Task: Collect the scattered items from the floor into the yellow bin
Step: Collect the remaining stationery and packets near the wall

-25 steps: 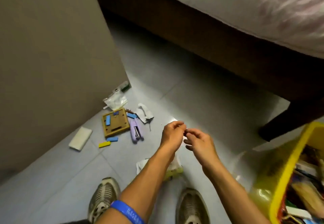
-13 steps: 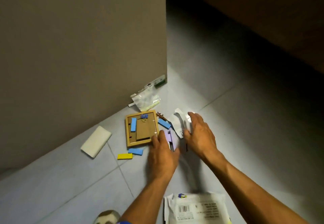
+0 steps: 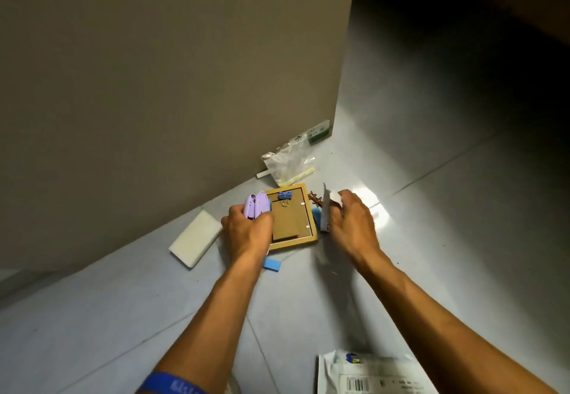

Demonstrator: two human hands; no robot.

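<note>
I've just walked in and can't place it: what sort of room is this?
Probably a room in a home, seen at floor level: grey floor tiles, a plain beige panel that may be furniture, and household clutter, such as a wooden picture frame and a clear plastic bag.

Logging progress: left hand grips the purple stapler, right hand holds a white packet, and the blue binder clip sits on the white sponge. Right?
Not quite. The blue binder clip sits on the wooden frame, not the white sponge, as the head view shows. The left hand grips the purple stapler; the right hand holds the white packet.
</note>
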